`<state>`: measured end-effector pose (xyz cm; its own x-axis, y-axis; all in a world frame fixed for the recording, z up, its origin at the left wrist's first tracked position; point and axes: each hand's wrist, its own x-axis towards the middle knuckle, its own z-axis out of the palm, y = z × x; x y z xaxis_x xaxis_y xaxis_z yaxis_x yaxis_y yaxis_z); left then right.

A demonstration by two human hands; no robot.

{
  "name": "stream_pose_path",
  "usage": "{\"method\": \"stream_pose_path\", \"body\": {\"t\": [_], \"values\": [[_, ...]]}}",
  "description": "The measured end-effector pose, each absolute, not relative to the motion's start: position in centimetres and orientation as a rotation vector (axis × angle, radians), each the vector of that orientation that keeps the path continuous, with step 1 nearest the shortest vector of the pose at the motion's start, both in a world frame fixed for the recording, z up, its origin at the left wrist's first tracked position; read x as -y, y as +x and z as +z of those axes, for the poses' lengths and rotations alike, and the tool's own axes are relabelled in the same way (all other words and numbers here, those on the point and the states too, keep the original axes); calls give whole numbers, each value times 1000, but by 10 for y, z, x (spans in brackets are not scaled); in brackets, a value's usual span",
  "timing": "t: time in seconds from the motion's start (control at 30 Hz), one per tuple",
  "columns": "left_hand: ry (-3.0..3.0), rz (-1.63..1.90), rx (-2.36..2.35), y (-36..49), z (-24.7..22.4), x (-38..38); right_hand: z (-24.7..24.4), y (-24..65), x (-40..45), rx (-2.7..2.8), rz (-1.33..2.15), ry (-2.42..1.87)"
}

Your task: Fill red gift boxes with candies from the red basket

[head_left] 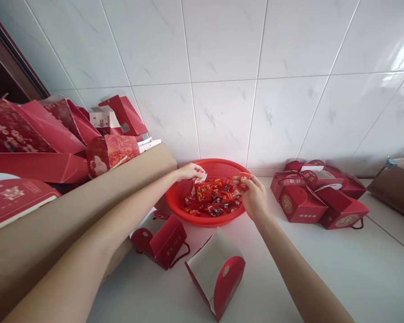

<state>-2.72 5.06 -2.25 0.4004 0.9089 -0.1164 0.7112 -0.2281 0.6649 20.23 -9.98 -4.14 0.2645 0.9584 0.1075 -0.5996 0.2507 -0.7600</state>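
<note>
A round red plastic basket holds many wrapped candies, mostly red. At its left rim my left hand pinches a small whitish wrapped piece. My right hand, over the right rim, grips a small red packet between thumb and fingers. Nearer to me stands an open red box with a pale, bare inside. Left of that box, another open red box with a cord handle sits partly beside my left forearm.
A large cardboard carton full of red gift boxes fills the left side. Several closed red boxes are grouped at the right. Farther right lies a brown cardboard box. A tiled wall stands behind.
</note>
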Motion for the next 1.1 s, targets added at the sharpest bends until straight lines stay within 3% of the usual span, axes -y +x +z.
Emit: {"method": "stream_pose_path", "body": {"t": [0.3,0.6,0.77,1.1], "values": [[2317,432,-1448,-26,-11,-33,-41,202,100,645,1169,-672],[2384,-445,-1337,-5,-2,7,-42,203,100,650,1170,-670],[2323,-737,-1398,-2,-17,20,-41,202,100,642,1171,-674],[2348,-369,-1303,-12,-20,6,-40,202,102,665,1154,-685]]}}
